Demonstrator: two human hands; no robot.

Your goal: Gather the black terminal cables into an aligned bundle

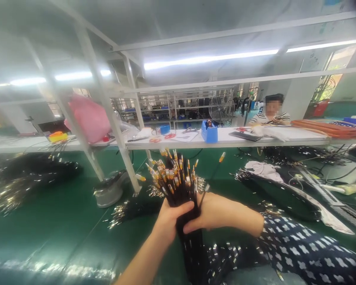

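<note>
A thick bundle of black cables point(190, 247) stands upright in front of me, its many yellow-and-silver tipped ends fanned out at the top. My left hand point(167, 221) is wrapped round the bundle from the left, thumb across its front. From the right, my right hand point(213, 213) grips the same bundle slightly lower, thumb also in front. A few cable ends stick out sideways from the rest. More black cables point(225, 257) with shiny ends lie on the green table below my right forearm. The fingers behind the bundle are hidden.
Other cable piles lie on the green table point(62, 225), at left point(47, 170) and right point(273, 190). A grey round holder point(108, 196) stands by the shelf post. The white shelf point(172, 145) bears a blue tape dispenser point(209, 133) and pink bag point(90, 118). A person point(271, 111) sits beyond.
</note>
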